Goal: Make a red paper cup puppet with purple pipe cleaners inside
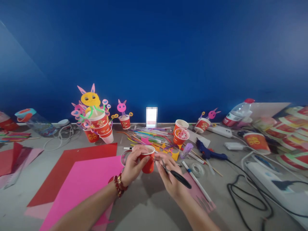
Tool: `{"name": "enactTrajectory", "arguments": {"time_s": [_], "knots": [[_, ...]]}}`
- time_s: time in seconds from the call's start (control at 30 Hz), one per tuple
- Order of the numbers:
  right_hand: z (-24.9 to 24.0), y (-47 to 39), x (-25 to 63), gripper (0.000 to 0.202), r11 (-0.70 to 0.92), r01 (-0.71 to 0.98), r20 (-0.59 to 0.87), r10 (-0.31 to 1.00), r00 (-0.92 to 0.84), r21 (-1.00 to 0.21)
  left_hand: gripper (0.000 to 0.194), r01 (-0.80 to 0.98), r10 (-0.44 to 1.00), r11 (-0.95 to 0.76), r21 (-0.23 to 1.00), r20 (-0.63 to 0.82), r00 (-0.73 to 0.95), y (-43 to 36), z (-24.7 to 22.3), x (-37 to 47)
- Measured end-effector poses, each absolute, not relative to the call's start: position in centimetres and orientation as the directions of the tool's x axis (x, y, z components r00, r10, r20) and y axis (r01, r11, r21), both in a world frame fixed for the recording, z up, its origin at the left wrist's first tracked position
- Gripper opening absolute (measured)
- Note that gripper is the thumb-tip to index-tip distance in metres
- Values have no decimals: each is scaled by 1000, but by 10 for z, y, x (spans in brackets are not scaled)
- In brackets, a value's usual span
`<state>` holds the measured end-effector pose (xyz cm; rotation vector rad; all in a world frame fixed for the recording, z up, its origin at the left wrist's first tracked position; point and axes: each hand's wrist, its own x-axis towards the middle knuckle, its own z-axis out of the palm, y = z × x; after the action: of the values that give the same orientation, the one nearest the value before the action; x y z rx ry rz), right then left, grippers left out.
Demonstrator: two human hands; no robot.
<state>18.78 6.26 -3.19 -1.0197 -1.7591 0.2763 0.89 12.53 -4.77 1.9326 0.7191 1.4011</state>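
My left hand [133, 162], with a beaded bracelet at the wrist, is wrapped round a red paper cup [148, 165] with a white rim. The cup stands roughly upright above the middle of the table. Close on its right, my right hand [170, 175] grips a thin tool with a black handle [181, 179]. The tool's slim front end points at the cup's side; whether its tip touches or pierces the cup cannot be made out. Pink paper [89, 179] and red paper [62, 173] lie beside my left forearm.
Paper cup figures [90, 99] stand at the back left. Straws [151, 133], yellow paper scraps [175, 152] and a cup of pink pieces [181, 136] lie beyond my hands. To the right are a blue glue gun [209, 152], a marker [196, 179], cables and a power strip [269, 183].
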Motion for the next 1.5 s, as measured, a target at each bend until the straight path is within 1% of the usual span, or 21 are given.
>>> {"name": "enactTrajectory", "arguments": {"time_s": [0.17,0.27,0.33,0.43,0.5,0.57,0.63,0.7,0.77,0.83,0.87,0.93,0.97,1.03,1.13,1.2,1.27,1.33,1.37,1.43,1.5], "knots": [[-37,62,185,13,616,490,688,725,-44,-617,5,115,725,-678,726,634,271,126,-47,9],[-43,58,181,14,588,447,666,745,25,-674,5,132,710,-699,703,658,250,122,-45,10],[-47,55,177,15,529,380,602,793,96,-758,7,156,676,-736,659,697,240,120,-43,10],[-52,53,169,20,397,165,425,881,208,-903,13,243,582,-811,531,776,244,117,-41,10],[-55,52,164,22,315,2,305,918,252,-949,19,314,514,-846,432,817,262,115,-40,9],[-56,53,161,23,279,-88,246,931,269,-956,22,356,480,-856,375,832,277,114,-39,9],[-54,53,162,22,299,-71,271,926,264,-952,22,361,490,-850,383,828,274,112,-37,9],[-51,55,168,19,381,50,382,897,223,-923,18,346,532,-830,437,807,256,112,-34,10],[-47,57,177,16,512,210,542,832,123,-833,13,325,598,-793,516,763,245,111,-30,11],[-43,59,185,17,622,314,656,755,2,-717,9,308,665,-744,594,706,244,111,-25,11],[-42,60,188,18,657,333,686,726,-39,-676,7,302,689,-723,621,681,246,110,-23,11],[-42,60,190,19,672,327,695,716,-59,-664,6,306,706,-707,637,662,251,109,-19,11],[-42,59,189,18,654,312,678,734,-41,-689,7,318,696,-716,622,672,254,107,-17,10],[-44,57,184,16,569,229,592,805,40,-789,10,371,652,-749,549,712,263,104,-15,9],[-48,55,172,19,388,-39,374,907,195,-921,18,480,557,-790,381,772,306,101,-14,9],[-50,56,165,26,297,-203,243,937,252,-933,23,522,516,-799,299,787,339,100,-14,9],[-50,58,162,29,255,-269,181,945,271,-929,24,532,512,-798,284,784,350,100,-15,9],[-49,59,164,28,270,-244,203,942,268,-931,20,509,552,-786,350,769,324,102,-15,9],[-48,59,167,25,301,-193,248,934,258,-934,16,488,579,-777,398,756,305,102,-15,9],[-46,58,174,19,385,-27,371,904,212,-922,9,446,636,-750,488,718,283,103,-13,9],[-45,57,180,17,474,164,496,859,131,-865,4,420,680,-722,550,673,290,104,-10,7]]}}
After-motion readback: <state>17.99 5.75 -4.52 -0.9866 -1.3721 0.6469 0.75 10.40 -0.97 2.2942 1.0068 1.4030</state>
